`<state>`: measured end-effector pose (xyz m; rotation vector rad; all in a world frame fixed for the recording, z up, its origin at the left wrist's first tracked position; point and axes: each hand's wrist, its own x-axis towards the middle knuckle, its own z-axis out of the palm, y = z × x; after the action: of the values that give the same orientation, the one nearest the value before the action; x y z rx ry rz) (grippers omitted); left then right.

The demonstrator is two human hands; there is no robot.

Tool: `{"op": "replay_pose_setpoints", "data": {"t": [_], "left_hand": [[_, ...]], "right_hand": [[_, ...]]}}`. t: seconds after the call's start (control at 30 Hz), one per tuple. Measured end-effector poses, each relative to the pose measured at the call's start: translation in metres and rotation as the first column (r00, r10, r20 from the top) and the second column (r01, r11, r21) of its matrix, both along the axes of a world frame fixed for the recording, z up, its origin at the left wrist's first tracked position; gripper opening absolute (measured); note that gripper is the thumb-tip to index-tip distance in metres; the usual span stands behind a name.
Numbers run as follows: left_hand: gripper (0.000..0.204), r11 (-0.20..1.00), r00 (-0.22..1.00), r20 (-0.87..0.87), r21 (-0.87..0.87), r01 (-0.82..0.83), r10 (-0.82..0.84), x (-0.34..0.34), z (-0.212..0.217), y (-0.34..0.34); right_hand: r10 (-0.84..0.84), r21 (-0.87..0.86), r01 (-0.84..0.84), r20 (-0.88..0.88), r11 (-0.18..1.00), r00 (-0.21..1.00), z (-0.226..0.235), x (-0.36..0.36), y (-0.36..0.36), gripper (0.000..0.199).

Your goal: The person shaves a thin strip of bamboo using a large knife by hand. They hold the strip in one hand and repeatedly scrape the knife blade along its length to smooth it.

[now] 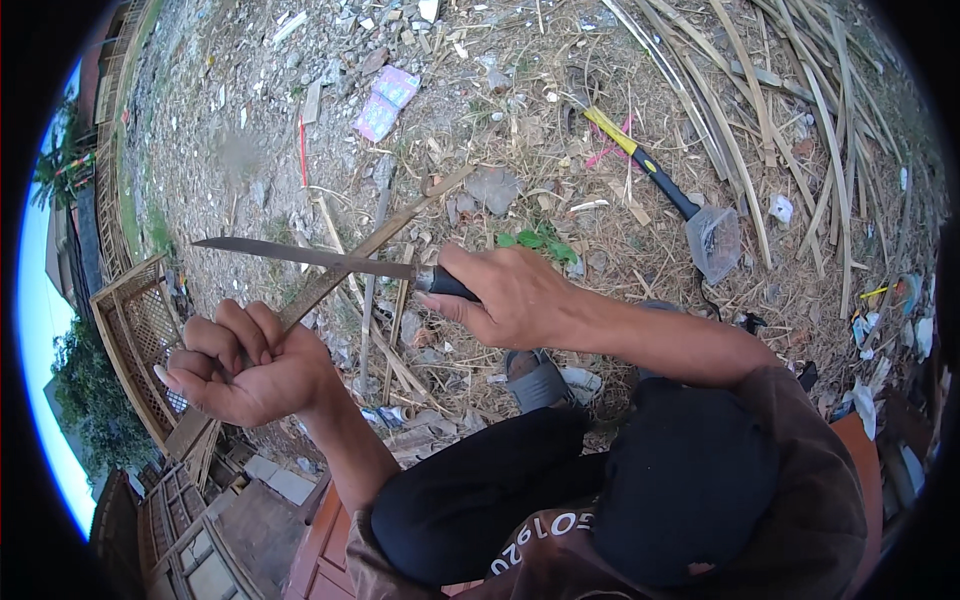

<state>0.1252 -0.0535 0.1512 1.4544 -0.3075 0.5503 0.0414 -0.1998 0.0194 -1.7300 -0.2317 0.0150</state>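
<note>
My right hand (515, 295) is closed around the black handle of a long knife (300, 254), its dark blade reaching out to the left. Across the blade, at a slant, runs a flat bamboo strip (385, 232); the two meet and seem to touch near the middle of the blade. My left hand (250, 365) grips the strip's lower part with curled fingers, palm turned up. The strip's far end lies out over the ground, and its near end pokes out below my left hand.
A yellow and black handled tool (640, 160) lies on the rubbly ground beside a clear plastic cup (713, 245). Long bamboo strips (825, 120) are heaped at the far right. A lattice-panelled wooden frame (140, 340) stands at the left. My sandalled foot (540, 385) is below the knife.
</note>
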Motion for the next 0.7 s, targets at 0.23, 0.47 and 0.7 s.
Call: {"op": "replay_pose_setpoints", "data": {"t": [0.23,0.47,0.7], "left_hand": [[0.042,0.999,1.0,0.005,-0.035,0.009,-0.009,0.015,-0.014,0.003],[0.042,0.999,1.0,-0.024,-0.035,-0.002,0.001,0.007,0.043,0.008],[0.042,0.999,0.996,-0.089,-0.045,-0.007,0.003,0.009,0.023,-0.022]], "right_hand": [[-0.095,-0.361,-0.044,-0.357,0.931,0.929,-0.071,0.039,-0.024,0.039],[-0.045,-0.239,-0.06,-0.41,0.969,0.911,-0.029,0.012,-0.022,0.041],[-0.077,-0.158,0.006,-0.447,0.987,0.891,-0.061,-0.015,-0.027,0.039]]}}
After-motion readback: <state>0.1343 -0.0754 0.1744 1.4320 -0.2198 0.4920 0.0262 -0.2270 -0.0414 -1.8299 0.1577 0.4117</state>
